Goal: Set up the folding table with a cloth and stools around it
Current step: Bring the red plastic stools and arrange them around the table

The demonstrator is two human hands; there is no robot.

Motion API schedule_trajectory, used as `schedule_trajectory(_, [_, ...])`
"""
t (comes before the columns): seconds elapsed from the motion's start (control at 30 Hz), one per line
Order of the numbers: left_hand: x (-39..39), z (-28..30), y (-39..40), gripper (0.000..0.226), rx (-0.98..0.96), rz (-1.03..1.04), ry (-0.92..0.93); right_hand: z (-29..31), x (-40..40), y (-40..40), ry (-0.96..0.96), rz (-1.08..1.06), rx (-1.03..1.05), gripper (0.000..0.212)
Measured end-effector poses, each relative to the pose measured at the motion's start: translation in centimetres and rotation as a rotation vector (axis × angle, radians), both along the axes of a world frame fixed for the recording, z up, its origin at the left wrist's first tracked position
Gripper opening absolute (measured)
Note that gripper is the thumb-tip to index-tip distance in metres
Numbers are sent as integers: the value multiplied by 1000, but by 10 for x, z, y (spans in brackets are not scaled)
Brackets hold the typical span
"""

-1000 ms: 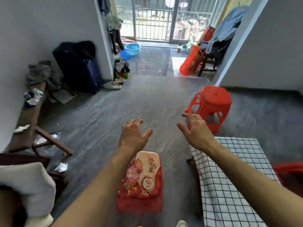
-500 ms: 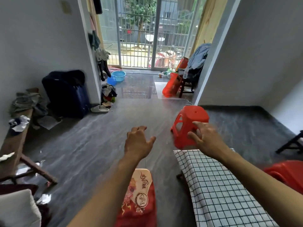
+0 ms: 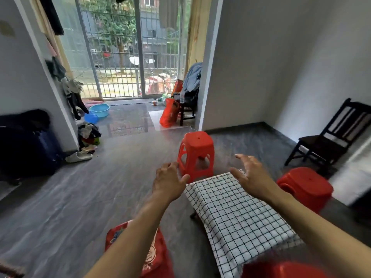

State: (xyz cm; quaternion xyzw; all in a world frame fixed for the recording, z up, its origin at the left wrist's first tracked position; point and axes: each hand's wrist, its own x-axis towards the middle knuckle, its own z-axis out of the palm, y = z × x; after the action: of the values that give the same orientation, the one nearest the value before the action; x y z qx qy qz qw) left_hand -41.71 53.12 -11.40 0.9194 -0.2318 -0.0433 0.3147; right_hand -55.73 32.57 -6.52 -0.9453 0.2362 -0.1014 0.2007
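A low table covered with a white cloth with a black grid (image 3: 239, 211) stands at lower right. One red plastic stool (image 3: 196, 152) stands on the floor just beyond the table's far end. A second red stool (image 3: 306, 186) stands to the table's right, and a red stool top (image 3: 285, 269) shows blurred at the bottom edge. A stool with a red flowered cushion (image 3: 154, 255) sits under my left forearm. My left hand (image 3: 168, 183) hovers in the air by the table's far left corner, fingers loosely bent, holding nothing. My right hand (image 3: 249, 177) is spread above the table's far edge, empty.
A dark wooden chair (image 3: 329, 139) stands against the right wall. A dark suitcase (image 3: 28, 145) and a pile of clothes (image 3: 88, 135) lie at the left wall, with a slipper (image 3: 79, 156) beside them. Blue basins (image 3: 99, 110), a red bag (image 3: 169, 113) and another chair sit by the barred glass door.
My view has lifted and turned right, so the table, a second red stool and the dark chair now show. Both hands stay raised and empty; the right one has spread wider.
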Motion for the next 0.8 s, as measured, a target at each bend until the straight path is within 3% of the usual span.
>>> schedule_trajectory(0.27, [-121,25,-66,58,49,-116,-71,0,-160,-60,-109,-111,51,63])
schedule_trajectory(0.4, [-206,21,-111,55,65,-206,-14,-4,-252,-96,-121,-201,70,65])
schedule_trajectory(0.57, [-292,8,-164,64,79,-353,11,-26,-363,-112,-97,-370,140,83])
schedule_trajectory(0.8, [-368,-9,-229,59,59,-649,27,-28,-482,-106,-70,-635,118,61])
